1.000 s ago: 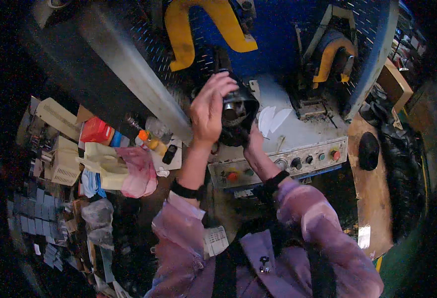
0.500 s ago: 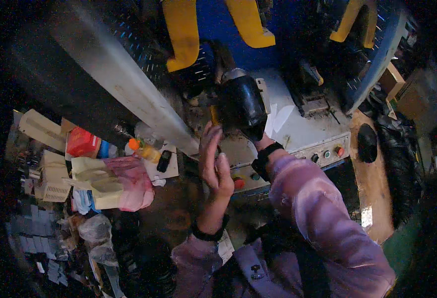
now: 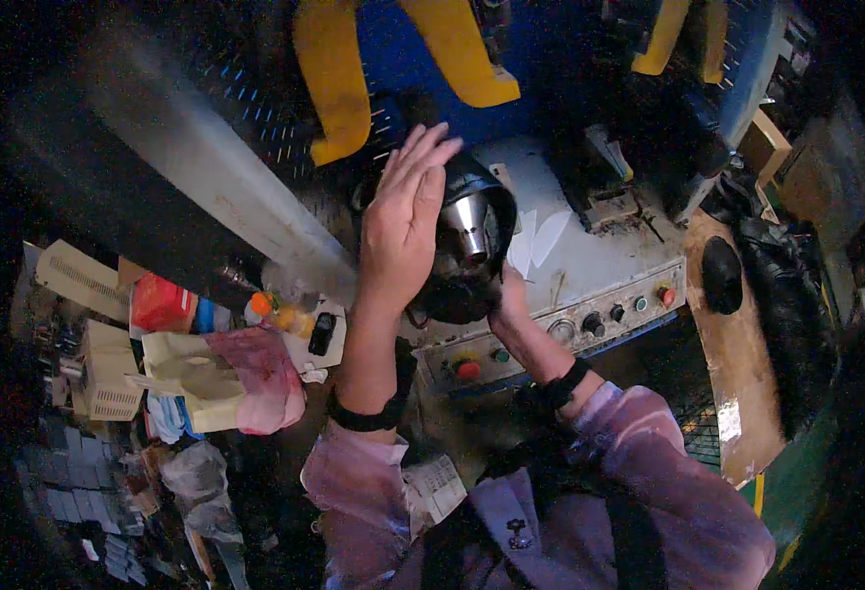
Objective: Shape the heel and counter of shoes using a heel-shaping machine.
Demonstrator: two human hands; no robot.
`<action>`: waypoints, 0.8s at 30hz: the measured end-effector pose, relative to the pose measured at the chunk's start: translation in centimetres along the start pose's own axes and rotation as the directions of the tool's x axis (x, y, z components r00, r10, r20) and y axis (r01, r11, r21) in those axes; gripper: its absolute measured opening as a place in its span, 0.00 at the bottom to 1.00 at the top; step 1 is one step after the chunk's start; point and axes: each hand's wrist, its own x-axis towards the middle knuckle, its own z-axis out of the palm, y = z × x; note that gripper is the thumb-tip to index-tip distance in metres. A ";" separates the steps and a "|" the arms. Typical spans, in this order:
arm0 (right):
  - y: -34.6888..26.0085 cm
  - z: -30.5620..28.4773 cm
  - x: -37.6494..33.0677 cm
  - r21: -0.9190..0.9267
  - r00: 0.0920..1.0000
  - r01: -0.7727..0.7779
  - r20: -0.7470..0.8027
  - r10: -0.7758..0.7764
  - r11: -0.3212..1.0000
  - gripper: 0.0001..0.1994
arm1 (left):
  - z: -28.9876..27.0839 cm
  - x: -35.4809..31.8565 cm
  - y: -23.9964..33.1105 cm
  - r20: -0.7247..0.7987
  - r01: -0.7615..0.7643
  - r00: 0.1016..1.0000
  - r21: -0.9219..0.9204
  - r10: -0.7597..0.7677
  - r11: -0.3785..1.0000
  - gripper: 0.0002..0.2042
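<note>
A black rounded shoe-like piece (image 3: 488, 218) with a shiny metal cone in its middle is held up in front of a grey machine panel (image 3: 590, 295). My right hand (image 3: 509, 300) grips it from below, with only the wrist side showing. My left hand (image 3: 403, 226) lies flat against its left side, fingers straight and together and pointing up, palm toward the piece. Both wrists wear black bands, and both sleeves are pale purple.
The panel has a red button (image 3: 468, 370) and several knobs. Yellow curved guards (image 3: 332, 79) hang on the blue machine above. A pink cloth (image 3: 265, 379), a red box (image 3: 162, 303) and cream plastic parts crowd the left. A black item (image 3: 720, 273) lies on a wooden board at right.
My left hand, on the black piece a second ago, dropped below it and has now risen flat against its left side. The right hand kept hold throughout.
</note>
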 end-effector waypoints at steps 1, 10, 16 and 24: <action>0.0 0.3 0.1 -0.071 0.998 0.003 -0.063 -0.008 0.998 0.21 | 0.2 -0.3 0.1 -0.017 -0.023 1.000 -0.022 0.023 0.999 0.15; -2.6 6.8 7.7 -0.377 0.866 0.478 0.049 -0.498 0.793 0.22 | 1.3 -2.8 1.3 -0.021 -0.230 0.972 0.077 0.233 0.970 0.19; -2.6 6.4 7.9 -0.332 0.855 0.502 0.052 -0.515 0.799 0.21 | 2.1 -4.5 1.1 -0.092 -0.287 0.953 0.013 0.287 0.958 0.18; -2.2 7.5 8.1 -0.326 0.837 0.526 0.032 -0.547 0.785 0.19 | 1.5 -3.4 0.6 -0.056 -0.264 0.963 0.026 0.265 0.964 0.21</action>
